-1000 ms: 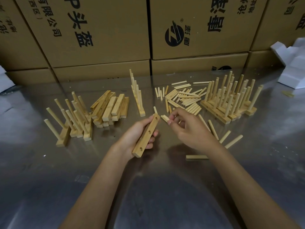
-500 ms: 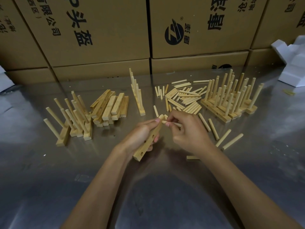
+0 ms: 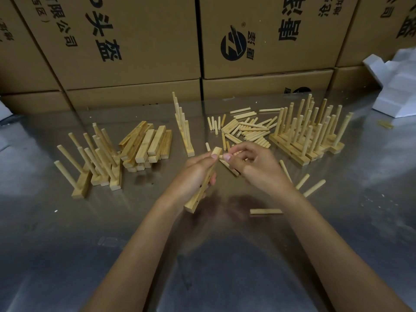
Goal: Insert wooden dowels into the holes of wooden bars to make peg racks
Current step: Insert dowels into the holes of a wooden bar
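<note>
My left hand [image 3: 195, 174] grips a wooden bar [image 3: 198, 197] with holes along its side, tilted with its far end up. My right hand [image 3: 254, 165] pinches a dowel [image 3: 221, 156] whose tip meets the bar's far end beside my left thumb; most of that dowel is hidden by my fingers. A loose pile of dowels [image 3: 247, 129] lies just beyond my hands. Bare bars [image 3: 148, 145] are stacked at the left.
Finished peg racks stand at the left [image 3: 94, 163], at the right [image 3: 310, 136], and one in the middle [image 3: 183, 129]. Stray dowels [image 3: 266, 211] lie near my right wrist. Cardboard boxes [image 3: 139, 41] wall the back; white foam [image 3: 396, 86] sits far right. The metal tabletop [image 3: 202, 255] is reflective.
My right hand brought a dowel from the pile to the far end of the bar. My left hand turned the bar more upright and raised it slightly.
</note>
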